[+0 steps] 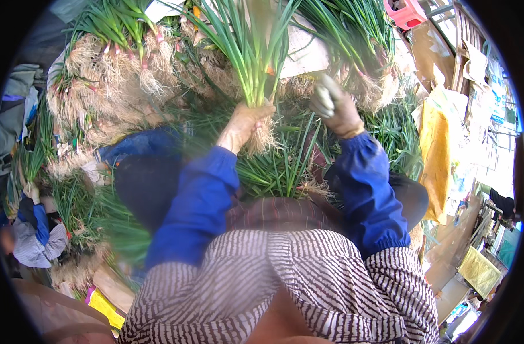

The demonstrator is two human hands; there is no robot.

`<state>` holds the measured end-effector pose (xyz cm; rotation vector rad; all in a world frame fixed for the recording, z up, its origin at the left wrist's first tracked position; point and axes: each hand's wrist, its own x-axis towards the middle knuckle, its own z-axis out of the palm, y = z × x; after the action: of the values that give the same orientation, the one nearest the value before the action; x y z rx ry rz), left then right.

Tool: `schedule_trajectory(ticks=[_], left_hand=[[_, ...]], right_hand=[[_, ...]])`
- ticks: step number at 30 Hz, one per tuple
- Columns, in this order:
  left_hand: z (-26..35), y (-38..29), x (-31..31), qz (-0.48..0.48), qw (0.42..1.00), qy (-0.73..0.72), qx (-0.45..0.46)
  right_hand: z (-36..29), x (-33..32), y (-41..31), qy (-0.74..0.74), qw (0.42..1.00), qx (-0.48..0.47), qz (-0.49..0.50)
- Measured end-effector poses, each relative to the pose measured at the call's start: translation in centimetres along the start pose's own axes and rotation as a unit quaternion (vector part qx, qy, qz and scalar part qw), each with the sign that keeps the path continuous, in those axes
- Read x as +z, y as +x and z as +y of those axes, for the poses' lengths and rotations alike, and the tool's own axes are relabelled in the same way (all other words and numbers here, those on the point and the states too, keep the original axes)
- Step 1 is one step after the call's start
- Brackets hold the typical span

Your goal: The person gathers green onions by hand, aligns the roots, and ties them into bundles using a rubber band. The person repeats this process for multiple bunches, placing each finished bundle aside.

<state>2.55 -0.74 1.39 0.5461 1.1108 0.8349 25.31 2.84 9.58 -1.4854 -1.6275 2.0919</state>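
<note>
My left hand (246, 124) grips a bunch of young green garlic or similar allium plants (254, 75) around the stems. Its leaves point away from me, and pale roots hang below the fist. To the right and apart from the bunch is my right hand (337, 107), in a soiled, light-coloured glove. Its fingers are curled, and whether anything is inside them cannot be made out. More loose green plants (270, 174) lie in front of my lap, beneath both hands. One rooted plant (307, 187) rests on top of them.
Heaps of rooted plants lie at the upper left (111, 73) and upper right (365, 60). A pink plastic stool (407, 15) stands beyond. To the right hangs a yellow sack (434, 159). Another person in blue sleeves (40, 223) sits at the far left beside more plants.
</note>
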Motion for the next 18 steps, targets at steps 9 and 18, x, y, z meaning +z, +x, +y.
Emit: schedule_trajectory(ticks=[9, 18], left_hand=[[0.2, -1.0, 2.7, 0.066, 0.994, 0.084, 0.019], [-1.3, -0.2, 2.9, 0.122, 0.942, 0.306, 0.060]], right_hand=[[-1.1, 2.8, 5.6, -0.133, 0.967, -0.009, 0.219], [0.1, 4.7, 8.1, -0.374, 0.875, -0.016, 0.307]])
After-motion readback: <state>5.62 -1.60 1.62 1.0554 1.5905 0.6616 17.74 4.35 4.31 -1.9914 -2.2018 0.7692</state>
